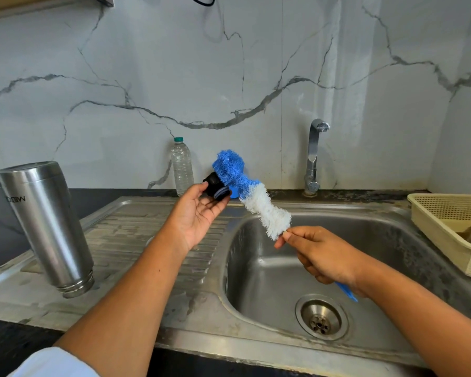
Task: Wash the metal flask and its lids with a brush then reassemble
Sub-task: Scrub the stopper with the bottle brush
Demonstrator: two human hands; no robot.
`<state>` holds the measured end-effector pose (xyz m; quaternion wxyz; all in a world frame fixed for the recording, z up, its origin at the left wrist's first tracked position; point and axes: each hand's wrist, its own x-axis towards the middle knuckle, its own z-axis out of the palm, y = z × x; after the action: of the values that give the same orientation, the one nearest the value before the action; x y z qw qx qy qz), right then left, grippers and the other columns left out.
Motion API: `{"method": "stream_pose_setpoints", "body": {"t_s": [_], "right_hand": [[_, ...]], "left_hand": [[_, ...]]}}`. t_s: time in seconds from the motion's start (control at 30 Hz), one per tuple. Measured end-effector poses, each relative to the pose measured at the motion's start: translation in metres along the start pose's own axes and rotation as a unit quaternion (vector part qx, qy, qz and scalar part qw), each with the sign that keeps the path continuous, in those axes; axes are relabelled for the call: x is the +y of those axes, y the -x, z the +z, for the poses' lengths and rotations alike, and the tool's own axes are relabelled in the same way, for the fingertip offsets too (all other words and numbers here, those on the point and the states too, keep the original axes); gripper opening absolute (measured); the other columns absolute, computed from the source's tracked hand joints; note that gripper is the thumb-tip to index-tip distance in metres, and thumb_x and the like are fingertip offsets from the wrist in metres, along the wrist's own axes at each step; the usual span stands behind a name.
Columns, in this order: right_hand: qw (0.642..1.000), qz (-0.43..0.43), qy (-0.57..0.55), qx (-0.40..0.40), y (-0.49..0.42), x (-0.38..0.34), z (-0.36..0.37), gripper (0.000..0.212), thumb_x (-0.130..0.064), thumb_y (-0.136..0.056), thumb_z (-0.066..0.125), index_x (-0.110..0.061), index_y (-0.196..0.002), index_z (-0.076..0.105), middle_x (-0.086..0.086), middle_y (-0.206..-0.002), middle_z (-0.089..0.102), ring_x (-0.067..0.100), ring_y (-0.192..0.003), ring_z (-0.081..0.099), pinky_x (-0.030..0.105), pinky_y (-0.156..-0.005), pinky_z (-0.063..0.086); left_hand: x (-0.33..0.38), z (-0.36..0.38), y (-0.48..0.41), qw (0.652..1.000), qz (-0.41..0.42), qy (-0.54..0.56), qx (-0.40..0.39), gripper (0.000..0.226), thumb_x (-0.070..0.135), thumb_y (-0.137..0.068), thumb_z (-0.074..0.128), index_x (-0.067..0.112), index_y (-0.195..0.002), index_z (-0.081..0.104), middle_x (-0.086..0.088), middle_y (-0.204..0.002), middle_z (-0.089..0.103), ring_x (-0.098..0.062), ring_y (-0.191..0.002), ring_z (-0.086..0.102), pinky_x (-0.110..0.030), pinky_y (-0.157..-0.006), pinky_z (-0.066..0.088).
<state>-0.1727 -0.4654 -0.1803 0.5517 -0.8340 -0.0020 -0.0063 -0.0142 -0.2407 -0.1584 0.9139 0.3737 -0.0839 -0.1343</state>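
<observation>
Head view looks down over the sink. My left hand (199, 213) is raised near the middle of the picture, palm up. Its thumb and fingertips pinch the black lid (213, 183), which sits at the hand's one o'clock.

My right hand (321, 257), at about four o'clock from the left one, is curled tight round the handle of the brush (256, 202). The handle's blue end pokes out under my wrist at five o'clock. The brush slants up toward eleven o'clock, with white bristles nearest my fingers and blue ones at the tip. The blue tuft touches the lid's upper side.

The metal flask (45, 227) stands mouth down on the drainboard (136, 235) at nine o'clock of the frame, well apart from both hands.

The sink bowl (269, 268) lies beneath my right hand, its drain (321, 318) at five o'clock of the frame. The tap (314, 156) rises at one o'clock. A clear plastic bottle (182, 170) stands against the marble wall, at twelve o'clock from my left hand. A cream basket (446, 227) sits at three o'clock; I cannot tell what lies in it.
</observation>
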Motion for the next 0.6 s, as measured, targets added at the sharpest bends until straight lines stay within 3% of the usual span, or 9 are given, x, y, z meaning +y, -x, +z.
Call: {"method": "stream_pose_setpoints", "body": {"t_s": [0.2,0.4,0.6], "right_hand": [[1.000,0.004,-0.005,0.007,-0.002,0.002,0.000,0.031,-0.037,-0.108,0.044,-0.027,-0.101,0.072,-0.003,-0.058,0.028,0.013,-0.050,0.019,0.028,-0.044,0.017],[1.000,0.017,0.012,-0.010,0.000,-0.002,0.001,0.031,-0.039,-0.108,0.045,-0.024,-0.102,0.072,-0.002,-0.057,0.028,0.012,-0.048,0.020,0.027,-0.043,0.018],[1.000,0.018,0.009,0.011,-0.002,-0.002,0.001,0.030,-0.036,-0.108,0.045,-0.023,-0.103,0.072,-0.001,-0.058,0.028,0.012,-0.049,0.020,0.028,-0.045,0.018]], "left_hand": [[-0.005,0.001,-0.001,0.998,0.018,-0.049,-0.018,0.031,0.011,-0.087,0.072,0.003,-0.114,0.059,-0.022,-0.113,0.074,-0.030,-0.104,0.075,-0.044,-0.093,0.061],[-0.004,-0.004,-0.006,0.996,0.065,-0.051,0.025,0.032,0.012,-0.096,0.068,0.000,-0.124,0.058,-0.019,-0.114,0.073,-0.024,-0.100,0.076,-0.041,-0.094,0.061],[-0.010,0.000,-0.004,0.992,0.053,-0.112,0.001,0.024,0.009,-0.096,0.068,0.001,-0.116,0.058,-0.022,-0.116,0.073,-0.027,-0.100,0.076,-0.040,-0.090,0.062]]}}
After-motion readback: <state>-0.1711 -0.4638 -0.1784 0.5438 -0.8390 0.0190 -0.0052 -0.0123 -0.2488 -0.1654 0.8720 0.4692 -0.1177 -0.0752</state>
